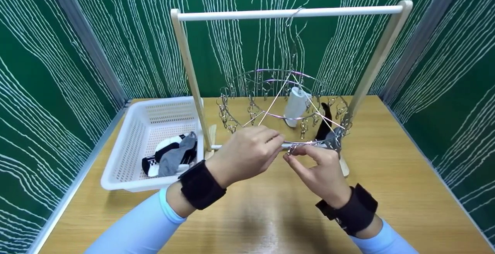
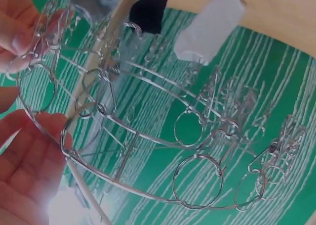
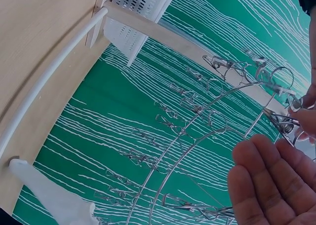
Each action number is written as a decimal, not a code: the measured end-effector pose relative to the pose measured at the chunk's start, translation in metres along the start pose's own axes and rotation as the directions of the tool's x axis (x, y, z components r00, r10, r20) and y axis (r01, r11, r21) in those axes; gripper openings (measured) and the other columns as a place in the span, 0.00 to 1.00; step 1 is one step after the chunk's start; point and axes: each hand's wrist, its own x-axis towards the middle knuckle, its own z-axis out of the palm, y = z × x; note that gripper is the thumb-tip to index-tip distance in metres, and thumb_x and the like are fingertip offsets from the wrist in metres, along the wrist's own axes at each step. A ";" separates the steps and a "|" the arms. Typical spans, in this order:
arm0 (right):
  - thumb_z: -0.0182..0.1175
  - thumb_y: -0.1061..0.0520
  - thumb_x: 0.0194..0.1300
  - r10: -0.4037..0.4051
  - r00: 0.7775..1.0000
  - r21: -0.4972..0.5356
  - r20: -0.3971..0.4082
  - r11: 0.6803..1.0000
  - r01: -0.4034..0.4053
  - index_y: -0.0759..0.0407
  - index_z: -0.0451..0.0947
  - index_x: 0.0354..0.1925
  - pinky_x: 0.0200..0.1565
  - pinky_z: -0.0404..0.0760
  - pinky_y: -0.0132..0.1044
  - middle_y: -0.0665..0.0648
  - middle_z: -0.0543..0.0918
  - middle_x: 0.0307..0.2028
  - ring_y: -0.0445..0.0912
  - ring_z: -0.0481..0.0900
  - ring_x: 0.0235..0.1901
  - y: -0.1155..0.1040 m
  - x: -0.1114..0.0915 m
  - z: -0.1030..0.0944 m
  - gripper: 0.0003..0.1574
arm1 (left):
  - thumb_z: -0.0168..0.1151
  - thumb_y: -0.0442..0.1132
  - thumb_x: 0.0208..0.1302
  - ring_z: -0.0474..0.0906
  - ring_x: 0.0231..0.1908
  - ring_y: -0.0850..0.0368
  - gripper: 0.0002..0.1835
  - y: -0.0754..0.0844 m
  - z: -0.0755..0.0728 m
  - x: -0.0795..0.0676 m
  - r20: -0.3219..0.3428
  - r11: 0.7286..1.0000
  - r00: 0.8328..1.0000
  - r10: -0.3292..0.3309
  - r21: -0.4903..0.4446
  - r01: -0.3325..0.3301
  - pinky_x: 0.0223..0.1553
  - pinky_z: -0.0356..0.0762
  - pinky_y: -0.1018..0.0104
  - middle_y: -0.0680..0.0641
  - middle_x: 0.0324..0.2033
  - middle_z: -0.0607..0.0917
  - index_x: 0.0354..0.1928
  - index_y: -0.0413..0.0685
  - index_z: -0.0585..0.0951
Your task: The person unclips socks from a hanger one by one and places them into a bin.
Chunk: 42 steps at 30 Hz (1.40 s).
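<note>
A round metal clip hanger (image 1: 307, 143) hangs by its hook from a rack bar. My left hand (image 1: 251, 147) grips its near rim, fingers curled; in the left wrist view the rim crosses those fingers (image 2: 34, 151). Just to the right, my right hand (image 1: 319, 169) pinches a metal clip (image 3: 284, 127) between thumb and forefinger, its other fingers extended in the right wrist view. Nothing hangs from that clip. A white sock (image 1: 296, 107) hangs at the hanger's far side, a black sock (image 1: 325, 122) and a grey sock (image 1: 333, 140) at its right.
A wooden rack with a white top bar (image 1: 247, 15) stands on the wooden table (image 1: 386, 192). Left of it, a white plastic basket (image 1: 127, 142) holds several socks (image 1: 176, 155) in grey, black and white. Green walls (image 1: 154, 33) with white streaks enclose the table at the back and sides.
</note>
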 end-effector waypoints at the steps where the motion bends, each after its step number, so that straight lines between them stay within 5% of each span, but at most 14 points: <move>1: 0.79 0.71 0.54 -0.004 1.000 -0.001 0.000 1.000 0.004 0.61 0.89 0.35 0.42 0.84 0.23 0.55 0.94 0.32 0.47 0.91 0.30 0.000 0.000 0.000 0.12 | 0.68 0.37 0.74 0.89 0.37 0.58 0.05 0.000 0.001 0.000 -0.005 1.000 1.000 0.002 0.023 -0.002 0.39 0.88 0.67 0.50 0.36 0.92 0.45 0.45 0.90; 6: 0.78 0.71 0.56 -0.025 1.000 -0.005 0.011 1.000 0.025 0.62 0.90 0.37 0.41 0.85 0.25 0.55 0.94 0.33 0.47 0.91 0.30 0.000 0.000 0.001 0.11 | 0.71 0.36 0.71 0.86 0.30 0.59 0.02 0.000 0.006 -0.003 -0.042 0.994 0.999 -0.001 0.108 0.005 0.30 0.83 0.68 0.53 0.30 0.91 0.39 0.47 0.90; 15: 0.82 0.71 0.48 -0.097 0.995 -0.027 0.013 0.995 0.098 0.64 0.91 0.44 0.45 0.88 0.28 0.58 0.95 0.37 0.49 0.92 0.33 -0.009 0.002 -0.005 0.22 | 0.72 0.35 0.68 0.84 0.26 0.59 0.04 -0.004 0.008 -0.009 -0.070 0.993 0.996 -0.050 0.104 0.057 0.26 0.81 0.68 0.53 0.27 0.89 0.33 0.48 0.90; 25: 0.74 0.67 0.59 -0.124 0.982 0.104 -0.144 0.985 0.140 0.69 0.90 0.39 0.48 0.86 0.22 0.64 0.93 0.33 0.44 0.91 0.33 -0.011 0.018 -0.027 0.08 | 0.73 0.33 0.67 0.83 0.24 0.58 0.10 -0.015 0.009 -0.017 -0.107 0.994 0.991 -0.078 0.073 0.086 0.25 0.82 0.67 0.52 0.24 0.87 0.26 0.46 0.86; 33: 0.64 0.80 0.58 -0.026 0.994 0.002 -0.104 1.000 0.027 0.70 0.90 0.45 0.59 0.82 0.22 0.67 0.93 0.40 0.36 0.88 0.47 0.001 0.025 -0.047 0.18 | 0.74 0.35 0.69 0.83 0.23 0.57 0.12 -0.025 0.005 -0.026 -0.093 0.990 0.988 -0.122 0.066 0.128 0.26 0.85 0.66 0.51 0.23 0.86 0.25 0.45 0.85; 42: 0.63 0.80 0.59 0.030 0.999 -0.076 -0.010 0.997 -0.031 0.68 0.90 0.50 0.59 0.77 0.17 0.65 0.92 0.47 0.45 0.86 0.51 0.016 0.025 -0.061 0.23 | 0.72 0.32 0.69 0.87 0.28 0.55 0.09 -0.039 0.000 -0.035 -0.046 0.985 0.985 -0.166 0.047 0.168 0.32 0.90 0.64 0.49 0.27 0.88 0.29 0.42 0.87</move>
